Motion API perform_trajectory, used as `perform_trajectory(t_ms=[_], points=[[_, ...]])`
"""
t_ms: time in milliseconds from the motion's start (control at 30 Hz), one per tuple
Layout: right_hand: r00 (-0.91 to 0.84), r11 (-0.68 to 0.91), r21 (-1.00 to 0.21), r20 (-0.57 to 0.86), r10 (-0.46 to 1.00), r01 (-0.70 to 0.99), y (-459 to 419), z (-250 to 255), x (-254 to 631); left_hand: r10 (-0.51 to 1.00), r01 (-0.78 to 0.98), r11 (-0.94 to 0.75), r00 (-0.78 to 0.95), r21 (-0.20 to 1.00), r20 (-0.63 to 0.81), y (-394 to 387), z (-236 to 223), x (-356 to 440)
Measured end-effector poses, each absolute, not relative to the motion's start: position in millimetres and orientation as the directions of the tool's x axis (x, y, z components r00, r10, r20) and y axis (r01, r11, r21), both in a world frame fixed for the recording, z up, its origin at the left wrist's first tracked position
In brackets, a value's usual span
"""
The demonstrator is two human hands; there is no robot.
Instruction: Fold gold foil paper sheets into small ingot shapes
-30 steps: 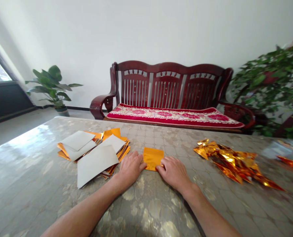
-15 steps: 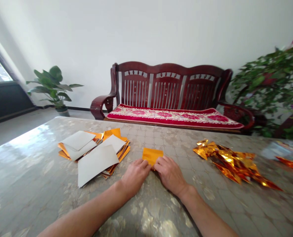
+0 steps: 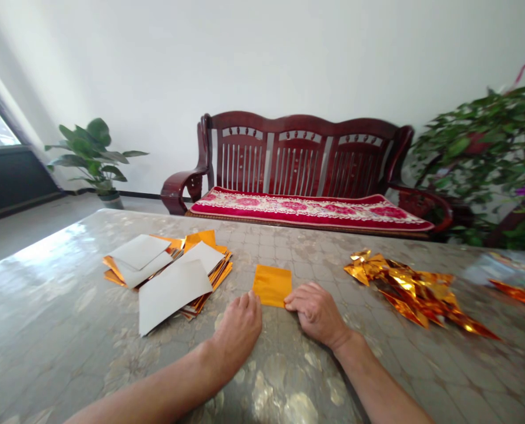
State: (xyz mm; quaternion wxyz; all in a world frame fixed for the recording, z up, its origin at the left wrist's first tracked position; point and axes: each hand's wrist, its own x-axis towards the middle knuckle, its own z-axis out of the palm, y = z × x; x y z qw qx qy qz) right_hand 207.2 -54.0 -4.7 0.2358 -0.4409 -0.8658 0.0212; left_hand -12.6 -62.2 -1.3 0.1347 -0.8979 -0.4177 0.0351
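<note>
Before a dark red wooden bench point(image 3: 295, 162), a glossy grey patterned surface point(image 3: 306, 244) is seen. The hands have been drawn apart to the near corners of a flat, square orange sheet point(image 3: 272, 285), leaving its face exposed between them. The left hand point(image 3: 239, 327) and right hand point(image 3: 319, 313) are curled; whether the sheet is pinched cannot be told. It is flanked by loosely piled white-and-orange sheets point(image 3: 176, 288) at left and crumpled golden-orange foil point(image 3: 412, 285) at right.
</note>
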Motion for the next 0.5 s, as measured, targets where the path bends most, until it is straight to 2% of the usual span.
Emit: perform_trajectory(t_ms=[233, 500], points=[[-0.412, 0.508, -0.227, 0.363, 0.836, 0.831, -56.7, 1.7, 204.2, 0.735, 0.716, -0.648, 0.677, -0.261, 0.033, -56.9, 3.7, -15.8], [-0.338, 0.418, -0.152, 0.379, 0.862, 0.896, -50.8, -1.9, 200.2, 0.685, 0.688, -0.716, 0.725, -0.123, 0.071, -51.4, 10.7, -18.7]])
